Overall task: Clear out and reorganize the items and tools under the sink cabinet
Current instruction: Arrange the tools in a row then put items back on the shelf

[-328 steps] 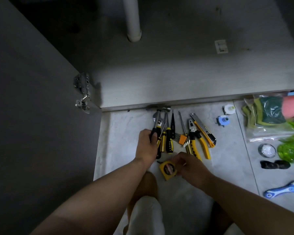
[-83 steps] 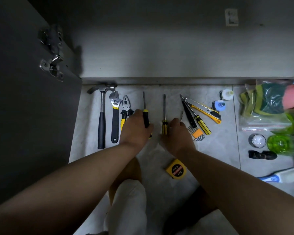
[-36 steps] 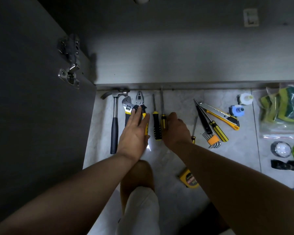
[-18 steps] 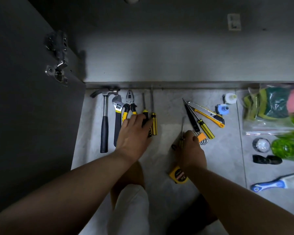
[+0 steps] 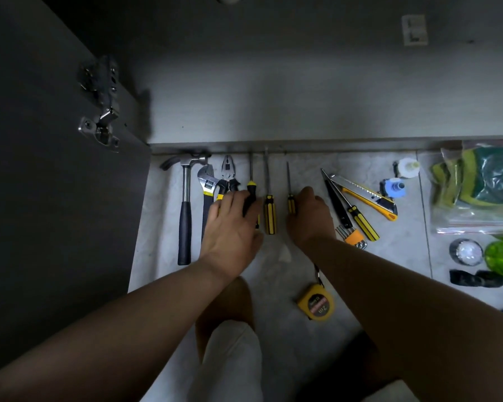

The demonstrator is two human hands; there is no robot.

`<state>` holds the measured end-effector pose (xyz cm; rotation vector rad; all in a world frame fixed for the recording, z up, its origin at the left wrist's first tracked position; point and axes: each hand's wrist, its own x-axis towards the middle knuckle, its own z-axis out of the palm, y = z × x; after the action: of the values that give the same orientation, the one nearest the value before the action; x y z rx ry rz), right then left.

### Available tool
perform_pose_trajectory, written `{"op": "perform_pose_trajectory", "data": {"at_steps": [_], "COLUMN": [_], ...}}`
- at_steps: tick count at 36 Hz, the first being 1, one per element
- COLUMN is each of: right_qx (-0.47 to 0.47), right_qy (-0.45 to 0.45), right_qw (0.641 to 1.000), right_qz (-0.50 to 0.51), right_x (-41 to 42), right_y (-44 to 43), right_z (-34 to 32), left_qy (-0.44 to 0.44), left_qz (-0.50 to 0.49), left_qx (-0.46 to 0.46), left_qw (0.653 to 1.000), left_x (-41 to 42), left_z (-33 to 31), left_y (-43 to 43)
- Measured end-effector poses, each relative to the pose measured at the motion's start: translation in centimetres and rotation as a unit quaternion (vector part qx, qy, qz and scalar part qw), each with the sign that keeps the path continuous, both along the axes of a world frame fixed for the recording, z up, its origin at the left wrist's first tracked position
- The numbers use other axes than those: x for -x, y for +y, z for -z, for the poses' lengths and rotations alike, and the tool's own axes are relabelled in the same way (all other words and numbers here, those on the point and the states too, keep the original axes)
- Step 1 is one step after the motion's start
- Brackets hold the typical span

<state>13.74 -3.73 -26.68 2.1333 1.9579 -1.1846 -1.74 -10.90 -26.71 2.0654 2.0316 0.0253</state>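
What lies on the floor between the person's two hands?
In the head view, a yellow-and-black screwdriver lies between the left hand and the right hand, tip toward the cabinet. The right hand holds a smaller screwdriver.

view: one head cam, worn
facing: forward-down at floor [image 5: 302,172], cabinet [image 5: 302,97] at 12 o'clock
range: close; left hand [image 5: 230,224], right hand [image 5: 310,219] mid-frame, forearms from 6 o'clock

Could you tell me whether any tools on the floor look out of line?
Yes. Beside the neat parallel row starting at the hammer, the utility knife, a striped screwdriver and hex keys lie slanted and bunched; the tape measure sits apart.
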Motion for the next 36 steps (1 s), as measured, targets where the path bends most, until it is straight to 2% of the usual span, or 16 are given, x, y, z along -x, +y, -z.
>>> {"op": "perform_pose_trajectory", "data": {"at_steps": [5,16,23,31,36], "right_qx": [0.004,0.005,0.006,0.009,0.006], "right_qy": [0.042,0.045,0.002,-0.018,0.004], "right_qw": [0.999,0.999,0.999,1.000,1.000], "right_qz": [0.012,0.012,0.040,0.004,-0.005], "right_x": [-0.3,-1.3,0.2,0.4,-0.1], "right_y": [-0.6,-2.0,-0.7,-0.3,-0.8], "right_z": [-0.4,-0.1,0.5,0.6,-0.2], "left_qy": [0.003,0.030,0.025,0.029,0.017], "left_qz": [0.079,0.061,0.050,0.050,0.057], "left_qx": [0.013,0.038,0.058,0.052,0.037], "left_qw": [0.997,0.997,0.997,0.997,0.998], "left_x": [-1.1,-1.2,-0.7,-0.7,-0.8], "left_z": [0.0,-0.6,-0.8,-0.7,-0.6], "left_y": [0.2,1.0,0.9,1.0,0.8]}}
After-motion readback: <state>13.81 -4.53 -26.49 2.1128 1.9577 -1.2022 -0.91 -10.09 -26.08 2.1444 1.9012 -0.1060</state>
